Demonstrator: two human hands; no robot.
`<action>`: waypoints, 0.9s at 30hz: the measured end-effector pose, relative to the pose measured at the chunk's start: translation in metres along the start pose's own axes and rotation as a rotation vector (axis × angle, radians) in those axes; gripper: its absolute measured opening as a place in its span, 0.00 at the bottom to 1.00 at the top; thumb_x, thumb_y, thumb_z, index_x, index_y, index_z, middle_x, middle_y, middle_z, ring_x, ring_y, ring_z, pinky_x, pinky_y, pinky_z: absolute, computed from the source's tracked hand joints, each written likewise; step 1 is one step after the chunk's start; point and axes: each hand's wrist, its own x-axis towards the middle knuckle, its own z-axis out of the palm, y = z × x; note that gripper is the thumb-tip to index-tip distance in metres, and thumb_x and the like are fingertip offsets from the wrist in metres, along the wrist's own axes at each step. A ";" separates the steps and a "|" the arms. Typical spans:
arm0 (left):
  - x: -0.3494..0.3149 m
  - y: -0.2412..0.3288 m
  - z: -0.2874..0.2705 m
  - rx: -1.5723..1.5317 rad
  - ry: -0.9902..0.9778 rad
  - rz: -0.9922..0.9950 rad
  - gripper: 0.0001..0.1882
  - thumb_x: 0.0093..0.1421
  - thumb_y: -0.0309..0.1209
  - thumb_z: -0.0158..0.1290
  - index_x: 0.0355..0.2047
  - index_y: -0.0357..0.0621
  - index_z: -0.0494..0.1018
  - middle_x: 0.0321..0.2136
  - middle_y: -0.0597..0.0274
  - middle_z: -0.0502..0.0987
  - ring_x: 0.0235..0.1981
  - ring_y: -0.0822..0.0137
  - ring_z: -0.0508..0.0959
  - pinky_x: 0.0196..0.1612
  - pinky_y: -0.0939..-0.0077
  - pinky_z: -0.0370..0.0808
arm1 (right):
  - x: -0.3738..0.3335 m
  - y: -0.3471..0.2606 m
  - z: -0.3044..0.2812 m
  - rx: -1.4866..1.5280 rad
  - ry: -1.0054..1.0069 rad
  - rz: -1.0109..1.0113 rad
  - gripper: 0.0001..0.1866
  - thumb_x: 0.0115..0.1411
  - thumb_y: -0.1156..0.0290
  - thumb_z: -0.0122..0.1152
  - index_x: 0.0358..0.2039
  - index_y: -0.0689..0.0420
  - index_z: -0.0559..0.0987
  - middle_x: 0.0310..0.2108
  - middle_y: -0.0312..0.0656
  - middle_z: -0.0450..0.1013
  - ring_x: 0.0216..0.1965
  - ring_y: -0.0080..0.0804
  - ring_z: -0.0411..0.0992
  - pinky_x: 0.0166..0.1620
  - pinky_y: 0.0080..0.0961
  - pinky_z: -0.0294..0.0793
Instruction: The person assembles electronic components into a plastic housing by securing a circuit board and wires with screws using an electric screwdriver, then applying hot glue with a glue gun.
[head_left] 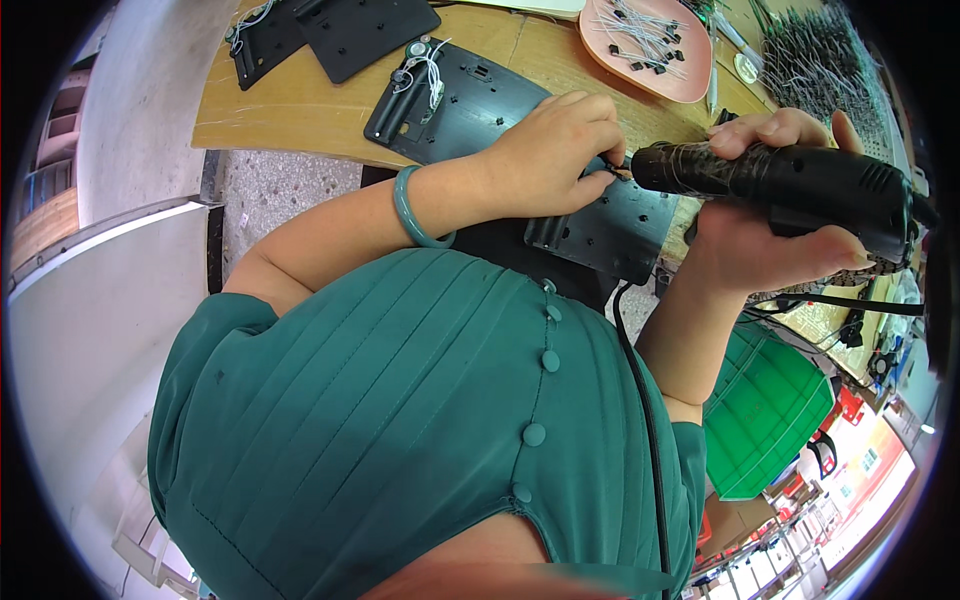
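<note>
My right hand (745, 240) is wrapped round a black hot air gun (835, 185) with a dark, discoloured barrel. The barrel's tip points left and sits right by my left fingertips. My left hand (565, 145) is closed in a pinch on something small and dark that I cannot make out. It is held over a black plastic panel (610, 235) with small posts, lying near the table edge. Under and behind my left hand lies another black panel (480, 105), with a bundle of white wires (432, 85) at its left end.
More black panels (365, 35) lie at the back left of the wooden table (280, 115). A pink tray (592, 45) holds several small black parts with white wires. Dense thin wire leads (825, 60) stand at the back right. A black cable (650, 420) hangs across my front. A green crate (765, 420) is at right.
</note>
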 end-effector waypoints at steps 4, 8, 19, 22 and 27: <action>0.000 -0.001 -0.001 -0.015 0.005 0.001 0.10 0.49 0.26 0.59 0.31 0.40 0.71 0.32 0.58 0.69 0.38 0.54 0.71 0.40 0.64 0.69 | 0.000 0.000 0.005 -0.056 0.003 0.005 0.53 0.52 0.23 0.41 0.56 0.64 0.60 0.30 0.49 0.69 0.24 0.37 0.72 0.30 0.33 0.77; 0.000 0.001 -0.002 -0.002 -0.023 -0.032 0.09 0.49 0.27 0.59 0.30 0.42 0.72 0.33 0.58 0.69 0.40 0.55 0.71 0.43 0.63 0.68 | 0.000 0.005 0.010 -0.088 -0.057 0.021 0.55 0.49 0.22 0.43 0.56 0.64 0.61 0.30 0.48 0.69 0.24 0.36 0.72 0.29 0.31 0.76; 0.000 0.000 0.000 -0.009 -0.020 -0.040 0.06 0.50 0.29 0.58 0.28 0.43 0.73 0.33 0.59 0.69 0.42 0.55 0.71 0.46 0.62 0.67 | 0.004 0.005 0.011 -0.191 -0.115 0.007 0.56 0.48 0.20 0.42 0.56 0.64 0.62 0.29 0.47 0.69 0.22 0.35 0.71 0.28 0.29 0.75; 0.000 0.002 -0.001 0.010 -0.022 -0.061 0.06 0.50 0.29 0.58 0.28 0.43 0.74 0.33 0.59 0.70 0.41 0.55 0.71 0.46 0.61 0.68 | 0.005 0.003 0.011 -0.193 -0.098 -0.023 0.56 0.50 0.21 0.40 0.56 0.66 0.61 0.28 0.48 0.69 0.22 0.36 0.71 0.28 0.30 0.75; 0.000 0.006 0.000 0.031 0.049 -0.016 0.06 0.51 0.27 0.60 0.27 0.42 0.73 0.29 0.62 0.70 0.36 0.57 0.72 0.40 0.65 0.68 | 0.005 -0.008 0.005 -0.055 -0.046 -0.024 0.55 0.51 0.22 0.39 0.55 0.66 0.61 0.30 0.49 0.70 0.22 0.37 0.71 0.28 0.32 0.76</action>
